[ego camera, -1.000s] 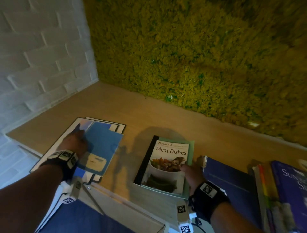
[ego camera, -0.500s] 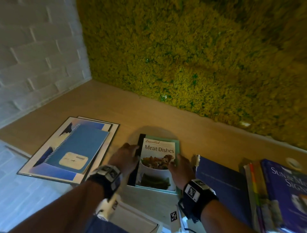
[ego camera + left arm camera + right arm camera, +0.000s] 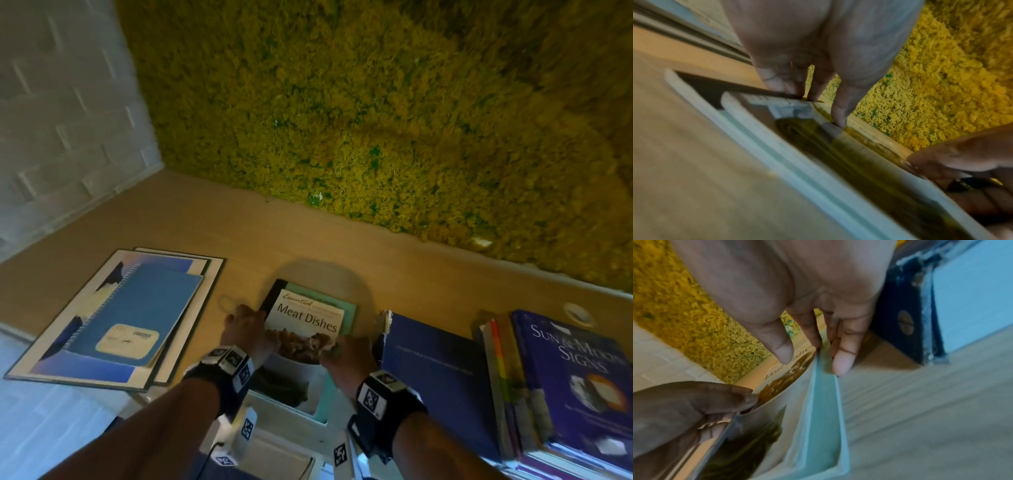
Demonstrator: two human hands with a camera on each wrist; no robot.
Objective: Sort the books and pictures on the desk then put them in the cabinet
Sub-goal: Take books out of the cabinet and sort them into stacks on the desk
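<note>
Desk (image 3: 239, 233) stack at 6 o'clock: L hand (image 3: 247, 329) & R hand (image 3: 346, 356) grasp Meat Dishes book (image 3: 308, 318) w/ teal book (image 3: 347, 317); lift both level, edges squared.

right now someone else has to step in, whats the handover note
Left hand: grips the left edge of the Meat Dishes book.
Right hand: pinches the right edges of that book and the teal book under it.
Spiral notebook lies on the framed pictures at left; navy book and the Sun & Moon Signs stack at right.
Done: piles partly sorted.
Left: everything into the cabinet, which is not in view.
</note>
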